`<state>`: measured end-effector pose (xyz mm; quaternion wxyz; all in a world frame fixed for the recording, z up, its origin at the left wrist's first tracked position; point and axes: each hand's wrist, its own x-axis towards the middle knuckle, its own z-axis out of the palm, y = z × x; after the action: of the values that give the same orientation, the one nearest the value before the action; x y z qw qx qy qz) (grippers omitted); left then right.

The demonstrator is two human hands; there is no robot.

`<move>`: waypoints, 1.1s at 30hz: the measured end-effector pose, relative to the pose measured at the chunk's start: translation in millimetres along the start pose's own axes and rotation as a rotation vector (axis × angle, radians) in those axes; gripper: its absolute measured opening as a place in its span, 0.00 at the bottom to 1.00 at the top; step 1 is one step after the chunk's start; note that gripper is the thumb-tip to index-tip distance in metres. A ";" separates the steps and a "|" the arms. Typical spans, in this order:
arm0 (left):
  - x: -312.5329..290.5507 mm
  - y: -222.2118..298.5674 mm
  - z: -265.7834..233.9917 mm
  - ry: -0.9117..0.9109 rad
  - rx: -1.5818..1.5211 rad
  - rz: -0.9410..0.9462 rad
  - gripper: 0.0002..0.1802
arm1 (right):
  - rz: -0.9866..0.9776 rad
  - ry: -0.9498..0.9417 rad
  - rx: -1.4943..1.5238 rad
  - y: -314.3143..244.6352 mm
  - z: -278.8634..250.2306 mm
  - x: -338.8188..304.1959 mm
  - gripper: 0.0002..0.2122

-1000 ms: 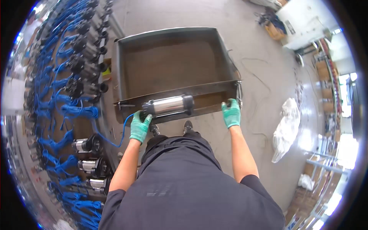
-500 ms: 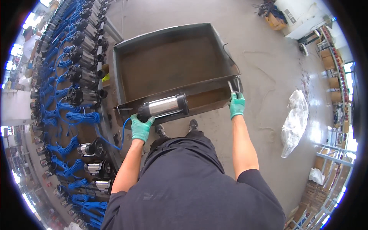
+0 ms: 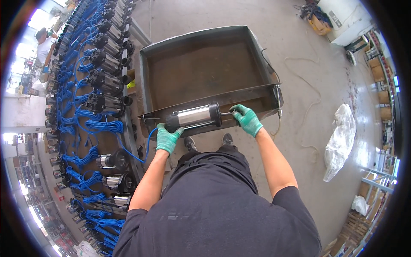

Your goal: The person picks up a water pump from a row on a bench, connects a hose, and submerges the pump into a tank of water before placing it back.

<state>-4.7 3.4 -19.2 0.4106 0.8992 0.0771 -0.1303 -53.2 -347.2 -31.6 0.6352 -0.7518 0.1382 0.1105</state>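
A cylindrical pump (image 3: 195, 116) with a shiny steel body and black ends lies sideways over the near edge of a large metal tank (image 3: 144, 81). My left hand (image 3: 168, 139), in a green glove, is closed around the pump's black left end, its thumb along the lower side. A blue cable (image 3: 148, 145) runs from that end to the left. At the pump's right end, my gloved right hand (image 3: 248, 120) grips a thin metal rod with a dark part (image 3: 227, 113), which points at the pump's end. Whether the rod enters the pump, I cannot tell.
Left of me a long bench (image 3: 128, 141) carries rows of similar pumps (image 3: 105, 81) and bundled blue cables (image 3: 105, 126). A metal fitting with a hose (image 3: 279, 100) sits at the tank's right edge. Clear plastic sheeting (image 3: 341, 141) lies on the floor at right.
My right hand has moved left from the fittings at the tank's right edge to the pump's right end, now with a metal rod in it. My left hand stays on the pump.
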 end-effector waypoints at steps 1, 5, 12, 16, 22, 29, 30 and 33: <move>0.3 0.8 -1.3 -0.004 0.029 -0.003 0.40 | 0.030 -0.008 0.046 -1.6 0.6 1.2 0.07; -1.6 6.5 -4.0 -0.020 0.024 0.001 0.40 | 0.094 -0.019 0.111 1.2 -0.2 7.5 0.08; -0.1 5.7 -2.4 -0.014 0.016 0.008 0.39 | -0.047 0.135 -0.646 7.0 7.7 27.7 0.18; 1.6 2.6 -0.9 -0.017 0.022 0.025 0.39 | 0.037 0.174 -0.400 19.2 8.6 28.6 0.17; 2.5 -3.3 -0.7 0.004 0.030 0.060 0.39 | 0.406 -0.181 0.361 0.5 -23.1 18.9 0.18; 2.5 5.0 -2.8 -0.070 -0.015 -0.023 0.42 | 0.302 -0.181 0.094 13.1 -24.5 25.7 0.24; 0.7 5.9 -2.7 -0.041 0.011 -0.007 0.39 | 0.307 -0.075 0.057 4.5 -12.7 24.3 0.24; -0.8 9.7 -4.1 0.002 0.044 -0.007 0.36 | 0.276 -0.034 0.272 7.6 -2.6 27.0 0.22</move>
<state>-2.4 0.2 -9.4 0.3903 0.9078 0.0778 -0.1327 -30.6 -352.7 -47.4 0.7119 -0.6310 0.2431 0.1897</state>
